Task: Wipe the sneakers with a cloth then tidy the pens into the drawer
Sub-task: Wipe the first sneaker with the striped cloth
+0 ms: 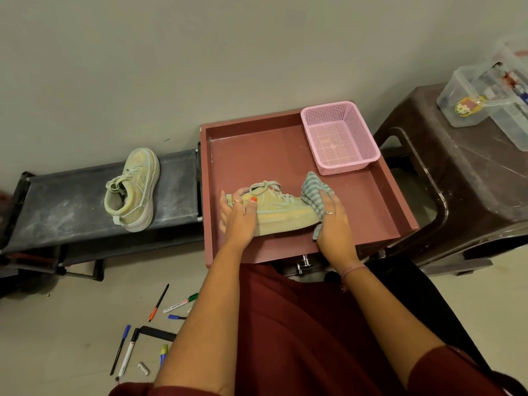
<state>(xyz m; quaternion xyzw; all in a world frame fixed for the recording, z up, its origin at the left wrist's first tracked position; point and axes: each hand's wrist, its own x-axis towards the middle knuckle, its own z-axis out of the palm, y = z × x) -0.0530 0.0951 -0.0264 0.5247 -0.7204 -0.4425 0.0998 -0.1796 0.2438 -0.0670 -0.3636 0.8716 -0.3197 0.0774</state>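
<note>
Head view: in the drawer (380, 212) our left hand (238, 214) steadies the sneaker (281, 214), grip curled around it; our right hand (333, 221) clutches the cloth (314, 192) at its toe. Hard strokes could tip the sneaker.

Left hand (238, 214) gripping sneaker (274, 212), right hand (333, 221) clutching cloth (315, 192)

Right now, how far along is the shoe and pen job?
Early. Nothing looks finished. The left hand steadies one sneaker in the red drawer while the right hand wipes its toe with a striped cloth. The second sneaker waits, and the pens lie on the floor.
</note>
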